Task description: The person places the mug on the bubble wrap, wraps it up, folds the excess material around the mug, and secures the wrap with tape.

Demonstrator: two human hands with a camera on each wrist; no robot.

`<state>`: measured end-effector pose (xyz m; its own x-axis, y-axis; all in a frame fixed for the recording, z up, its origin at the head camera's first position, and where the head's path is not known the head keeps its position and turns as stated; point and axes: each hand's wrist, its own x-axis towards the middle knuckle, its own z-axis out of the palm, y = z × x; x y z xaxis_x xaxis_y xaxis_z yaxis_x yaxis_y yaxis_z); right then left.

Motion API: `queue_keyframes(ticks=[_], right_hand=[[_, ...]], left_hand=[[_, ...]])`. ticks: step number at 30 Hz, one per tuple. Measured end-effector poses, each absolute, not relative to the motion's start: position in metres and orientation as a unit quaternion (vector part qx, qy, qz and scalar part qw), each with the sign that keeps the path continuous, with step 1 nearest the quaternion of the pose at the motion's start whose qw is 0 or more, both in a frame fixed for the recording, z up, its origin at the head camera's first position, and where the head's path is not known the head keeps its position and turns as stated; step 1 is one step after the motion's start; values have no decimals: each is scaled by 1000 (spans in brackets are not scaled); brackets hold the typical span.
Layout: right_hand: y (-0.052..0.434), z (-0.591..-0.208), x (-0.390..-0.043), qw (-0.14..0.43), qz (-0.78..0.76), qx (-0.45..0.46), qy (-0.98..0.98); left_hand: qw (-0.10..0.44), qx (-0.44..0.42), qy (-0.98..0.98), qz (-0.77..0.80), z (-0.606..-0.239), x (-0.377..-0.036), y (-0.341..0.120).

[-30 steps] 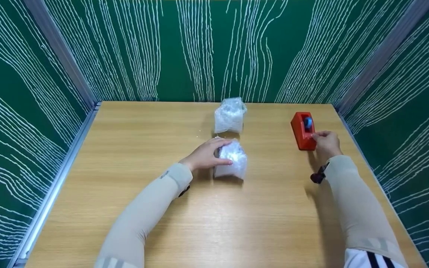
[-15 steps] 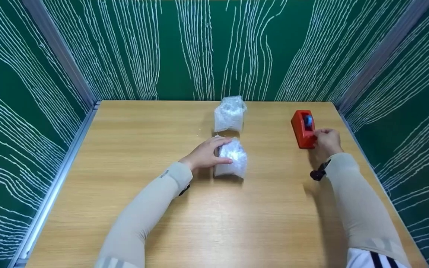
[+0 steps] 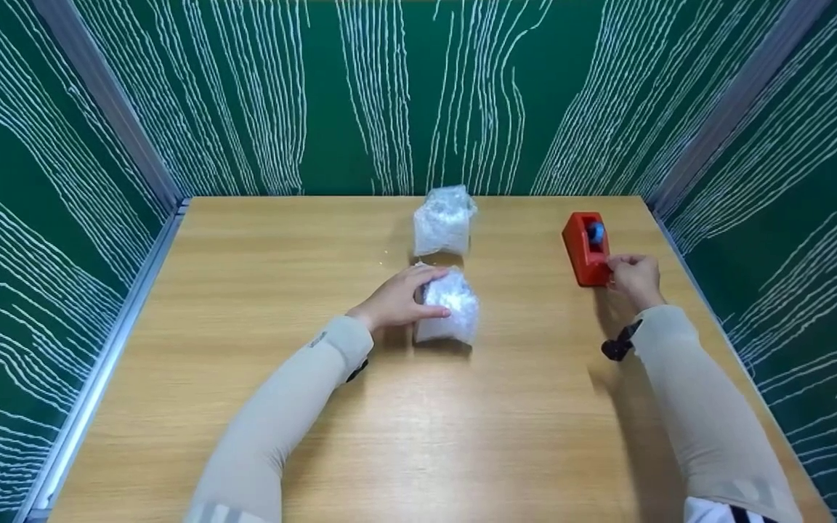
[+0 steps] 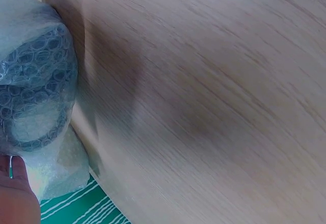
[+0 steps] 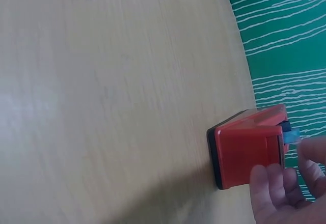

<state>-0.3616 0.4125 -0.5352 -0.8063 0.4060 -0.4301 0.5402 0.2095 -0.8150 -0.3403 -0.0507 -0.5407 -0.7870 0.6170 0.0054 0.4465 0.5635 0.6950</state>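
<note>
Near the table's middle stands a bubble-wrapped bundle [image 3: 455, 312]; what is inside cannot be made out. My left hand [image 3: 400, 299] holds it from the left, the thumb on the near side and the fingers over the far side. In the left wrist view the bundle's bubble wrap [image 4: 38, 76] shows a rounded end. At the right, a red tape dispenser [image 3: 584, 250] carries a small blue roll [image 3: 595, 232]. My right hand [image 3: 635, 280] is at its front end, thumb and forefinger pinching the tape's end, other fingers beside the red body [image 5: 244, 155] in the right wrist view.
Directly behind the held bundle stands a second bubble-wrapped bundle [image 3: 442, 221], close to the back edge. The wooden table [image 3: 418, 436] is bounded by green walls [image 3: 360, 94] with white lines. Tiny white specks lie left of the bundles.
The head view has shifted slightly. Both hands keep their places at the bundle and the dispenser.
</note>
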Motion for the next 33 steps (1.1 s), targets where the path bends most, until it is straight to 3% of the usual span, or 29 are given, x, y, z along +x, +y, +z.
queue_keyframes(ticks=[12,33], right_hand=[[400,-530,-331,59,-556,337,757],[407,-545,-309,33,-566,326,756]], left_hand=[[122,305,877,351,-539,-339,-51],[117,312,873,357,-544,-343,-51]])
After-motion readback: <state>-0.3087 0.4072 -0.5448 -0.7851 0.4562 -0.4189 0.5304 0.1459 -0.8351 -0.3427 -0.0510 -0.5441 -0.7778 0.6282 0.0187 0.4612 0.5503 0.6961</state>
